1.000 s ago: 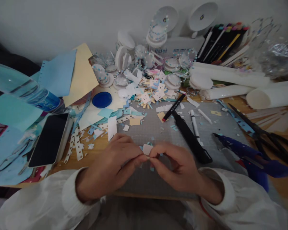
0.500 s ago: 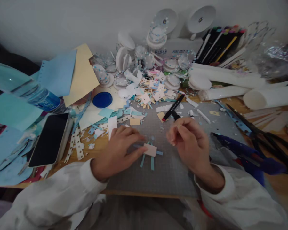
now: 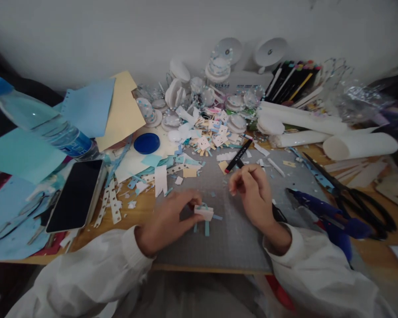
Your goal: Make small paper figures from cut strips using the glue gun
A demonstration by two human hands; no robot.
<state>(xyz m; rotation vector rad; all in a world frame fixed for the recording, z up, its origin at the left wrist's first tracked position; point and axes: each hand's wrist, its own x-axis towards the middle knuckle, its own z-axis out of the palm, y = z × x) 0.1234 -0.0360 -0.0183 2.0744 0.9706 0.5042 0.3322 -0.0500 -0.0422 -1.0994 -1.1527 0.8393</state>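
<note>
- Here is the small white paper figure [image 3: 204, 213], in the middle of the near half of the grey cutting mat [image 3: 232, 240], its card body lying long side left to right, the right end angled slightly nearer.
- Look at its strips: teal ones point towards the near edge, and a blue one sticks out to the right.
- The left hand [image 3: 170, 210] has it, thumb and forefinger closed in a light pinch on the left end of the card.
- Over to the right hand [image 3: 254, 194], raised beside the figure and apart from it, fingers loosely curled in; whether anything tiny sits between the fingertips, I can't tell.
- Just beyond that hand, a black marker [image 3: 239, 155] slants, red end near and left.
- To the writing! The water bottle [image 3: 74, 143] at far left wears a blue label with white letters, too soft to read surely; the pale box [image 3: 243, 81] at the far side carries blue print, too small to make out.
- Hidden bits: the right hand covers most of a black tool [image 3: 278, 214], leaving its near end peeking out beside the wrist.
- At right, the blue glue gun [image 3: 328, 216] points left and far, close to black scissors [image 3: 350, 194].
- The figure's left-side strips are lost behind fingers.
</note>
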